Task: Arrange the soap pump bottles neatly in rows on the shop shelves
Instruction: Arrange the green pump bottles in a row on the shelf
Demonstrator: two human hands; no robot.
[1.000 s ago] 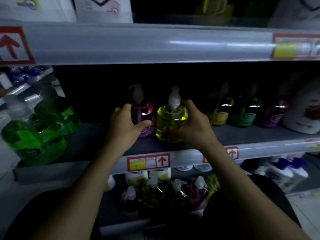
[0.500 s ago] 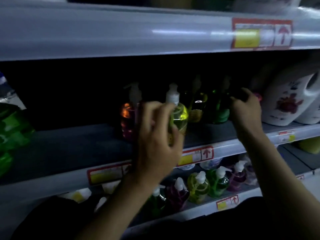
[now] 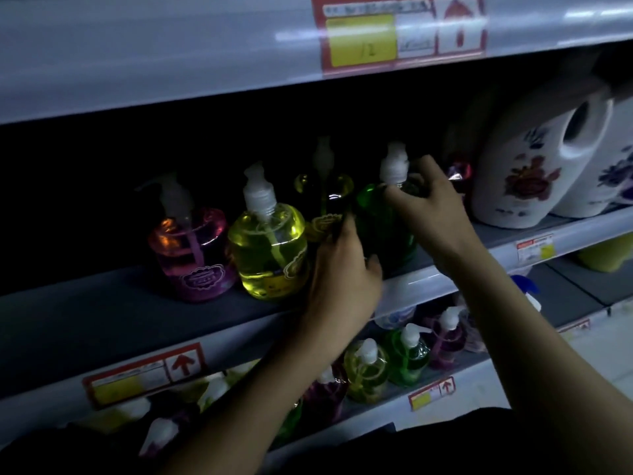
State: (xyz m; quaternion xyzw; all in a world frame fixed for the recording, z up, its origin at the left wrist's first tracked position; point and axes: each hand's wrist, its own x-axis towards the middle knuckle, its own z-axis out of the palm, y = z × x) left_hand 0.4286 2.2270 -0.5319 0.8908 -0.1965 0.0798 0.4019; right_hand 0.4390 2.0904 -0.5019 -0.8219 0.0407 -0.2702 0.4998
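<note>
A green soap pump bottle stands at the front of the middle shelf. My right hand grips its shoulder just below the white pump. My left hand wraps around its lower left side. To the left stand a yellow pump bottle and a purple pump bottle. Another yellow bottle sits behind, in the dark. A purple bottle shows partly behind my right hand.
Large white detergent jugs with flower prints stand to the right on the same shelf. The lower shelf holds several more pump bottles, among them a yellow one and a green one. Price tags line the shelf edges.
My left hand left the yellow bottle and moved right to the green one. My right hand came back from the far right bottles onto the green bottle. The view shifted right.
</note>
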